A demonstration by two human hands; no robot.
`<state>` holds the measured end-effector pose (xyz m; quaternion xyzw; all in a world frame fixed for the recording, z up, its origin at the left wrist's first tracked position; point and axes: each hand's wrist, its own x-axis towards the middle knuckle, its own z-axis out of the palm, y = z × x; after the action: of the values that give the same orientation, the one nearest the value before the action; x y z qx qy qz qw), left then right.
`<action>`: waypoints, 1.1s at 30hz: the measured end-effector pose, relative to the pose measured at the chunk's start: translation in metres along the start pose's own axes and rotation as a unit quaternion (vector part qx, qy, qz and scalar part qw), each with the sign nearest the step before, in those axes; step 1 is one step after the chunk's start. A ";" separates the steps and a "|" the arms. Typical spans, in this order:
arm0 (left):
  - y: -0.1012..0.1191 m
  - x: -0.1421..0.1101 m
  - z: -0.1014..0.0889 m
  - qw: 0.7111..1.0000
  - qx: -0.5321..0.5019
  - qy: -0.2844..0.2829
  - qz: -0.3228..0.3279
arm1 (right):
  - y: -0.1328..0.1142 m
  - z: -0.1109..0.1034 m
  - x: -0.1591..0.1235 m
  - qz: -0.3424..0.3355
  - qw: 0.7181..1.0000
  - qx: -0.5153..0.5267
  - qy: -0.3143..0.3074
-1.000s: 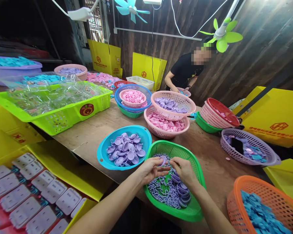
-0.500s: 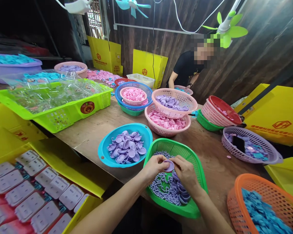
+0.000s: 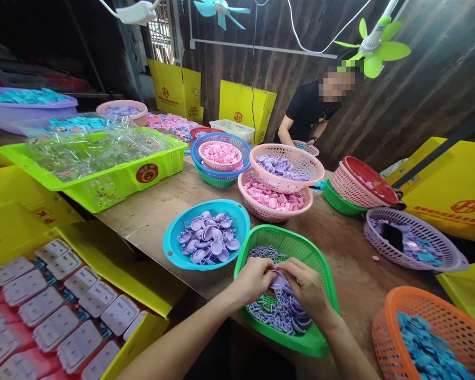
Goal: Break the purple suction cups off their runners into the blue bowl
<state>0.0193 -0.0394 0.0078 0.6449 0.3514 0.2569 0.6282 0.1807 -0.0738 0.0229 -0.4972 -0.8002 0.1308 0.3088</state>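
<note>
Above the green basket (image 3: 328, 274), my left hand (image 3: 256, 278) and my right hand (image 3: 306, 287) come together, fingertips pinched on the rim of a small round purple toy pot (image 3: 277, 280). Whether a smaller part is also between the fingers is hidden. Thin bent purple plastic pieces (image 3: 266, 319) fill much of the basket below. More purple round dishes (image 3: 300, 316) lie at its right side, under my right hand. Just left of the basket, a blue basin (image 3: 167, 245) holds a heap of purple toy pots (image 3: 211, 235) with curved handles.
Stacked pink baskets (image 3: 257, 211) with pink and purple parts stand behind. An orange basket (image 3: 383, 322) of blue parts is at right. A carton (image 3: 154, 332) of packed pieces sits at lower left, a lime crate (image 3: 91, 192) beyond. A person (image 3: 301, 113) works across the table.
The view has shifted slightly, so the table things sit a little further right. Both hands stay on the toy pot, and my right fingers have moved closer over its rim.
</note>
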 end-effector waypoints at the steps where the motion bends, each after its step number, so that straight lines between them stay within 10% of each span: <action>1: 0.001 -0.001 0.000 1.000 0.020 -0.012 -0.002 | -0.001 0.000 -0.001 -0.006 1.000 -0.006 0.009; 11: 0.010 -0.010 -0.008 0.988 0.145 -0.058 -0.002 | -0.008 -0.008 -0.003 -0.082 0.976 -0.178 -0.100; 20: 0.022 -0.012 -0.011 0.971 -0.090 -0.211 -0.066 | -0.022 -0.016 -0.015 0.067 0.987 0.144 0.006; 24: 0.022 -0.013 0.000 0.979 -0.092 -0.183 -0.019 | -0.019 -0.006 -0.020 0.162 0.933 0.316 0.062; 30: 0.016 -0.015 0.018 0.996 -0.014 -0.088 0.029 | -0.019 0.005 -0.027 0.310 0.778 0.542 0.076; 33: 0.021 -0.017 0.021 0.994 0.060 -0.066 0.061 | -0.024 0.004 -0.027 0.319 0.759 0.562 0.078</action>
<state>0.0279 -0.0650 0.0285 0.7171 0.2845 0.2300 0.5933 0.1700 -0.1085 0.0222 -0.4693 -0.3508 0.6090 0.5347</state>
